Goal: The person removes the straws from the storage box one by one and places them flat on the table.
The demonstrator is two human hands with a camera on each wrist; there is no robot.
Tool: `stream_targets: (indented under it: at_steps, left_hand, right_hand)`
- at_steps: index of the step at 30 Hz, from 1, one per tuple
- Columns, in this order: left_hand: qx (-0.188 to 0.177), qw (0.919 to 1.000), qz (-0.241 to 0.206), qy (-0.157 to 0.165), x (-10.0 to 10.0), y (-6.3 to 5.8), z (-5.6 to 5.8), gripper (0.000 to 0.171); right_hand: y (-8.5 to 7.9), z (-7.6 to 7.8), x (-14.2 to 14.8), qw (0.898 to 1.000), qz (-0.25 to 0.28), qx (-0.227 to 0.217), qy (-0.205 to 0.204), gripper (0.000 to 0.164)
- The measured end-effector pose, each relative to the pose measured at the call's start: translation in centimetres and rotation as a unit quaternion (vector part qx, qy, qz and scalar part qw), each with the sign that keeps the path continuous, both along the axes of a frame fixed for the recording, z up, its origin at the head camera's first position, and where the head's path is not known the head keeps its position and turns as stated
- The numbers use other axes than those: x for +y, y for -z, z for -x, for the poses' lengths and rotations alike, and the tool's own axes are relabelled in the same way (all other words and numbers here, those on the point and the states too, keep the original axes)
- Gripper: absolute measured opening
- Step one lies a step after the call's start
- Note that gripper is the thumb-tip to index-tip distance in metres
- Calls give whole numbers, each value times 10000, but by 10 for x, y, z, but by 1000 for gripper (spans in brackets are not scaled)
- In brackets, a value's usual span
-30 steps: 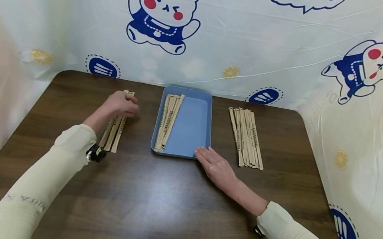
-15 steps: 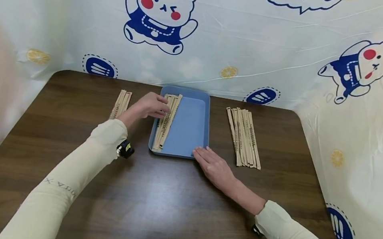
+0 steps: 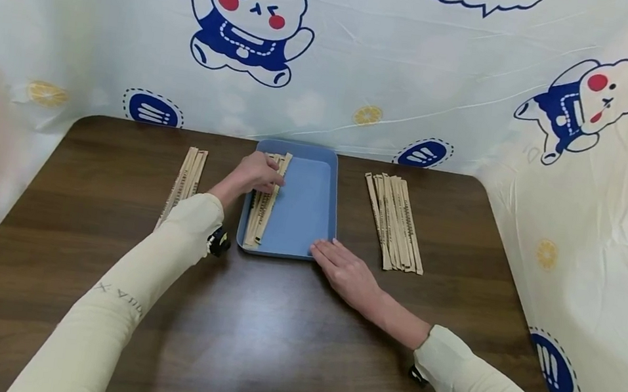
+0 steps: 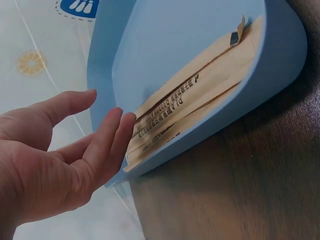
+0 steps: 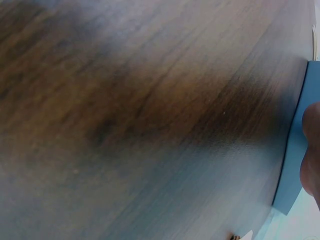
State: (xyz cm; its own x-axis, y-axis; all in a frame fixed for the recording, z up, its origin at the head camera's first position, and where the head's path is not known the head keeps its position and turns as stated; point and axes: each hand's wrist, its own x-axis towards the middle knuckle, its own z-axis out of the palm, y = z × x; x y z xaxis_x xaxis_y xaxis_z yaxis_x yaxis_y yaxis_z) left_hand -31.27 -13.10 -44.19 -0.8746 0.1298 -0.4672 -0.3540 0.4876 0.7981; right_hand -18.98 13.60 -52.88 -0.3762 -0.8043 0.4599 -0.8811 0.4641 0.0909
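Note:
Several slim paper-wrapped sticks (image 3: pixel 257 225) with dark print lie along the left side of a blue tray (image 3: pixel 307 205). My left hand (image 3: pixel 256 172) is over their far half and hides part of them. In the left wrist view, the thumb of that hand (image 4: pixel 60 167) stands apart from the loosely bent fingers, which reach the ends of the wrapped sticks (image 4: pixel 172 102); nothing shows between thumb and fingers. My right hand (image 3: pixel 349 277) rests its extended fingers against the tray's near right corner. Only a sliver of it (image 5: pixel 311 150) appears in the right wrist view.
Left of the tray, another group of wrapped sticks (image 3: pixel 188 173) is partly covered by the left sleeve. A fanned bunch of wrapped sticks (image 3: pixel 395 223) lies to the right. The brown wooden table (image 3: pixel 271 343) backs onto a printed curtain (image 3: pixel 345 48).
My left hand has moved right, from the left group of wrapped sticks to those in the tray. The right hand stays at the tray's corner. The head view has shifted slightly.

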Motion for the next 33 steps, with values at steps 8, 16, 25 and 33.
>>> stream_targets:
  at_steps: [8,16,25,33]
  left_hand:
    - [29,9999,148,17,0,6,2,52]
    - [286,9995,70,-145,9,17,7,32]
    - [641,9950,756,90,19,29,12,45]
    - [1590,9770,1351,443,31,34,11,45]
  right_hand:
    - [-2,1,-1,10000,-21,18,-31,32]
    - [0,3,-1,9999,-119,-66,20,32]
    - [2,3,-2,10000,-34,38,-2,34]
    - [1,3,0,9999,-118,-32,79,34]
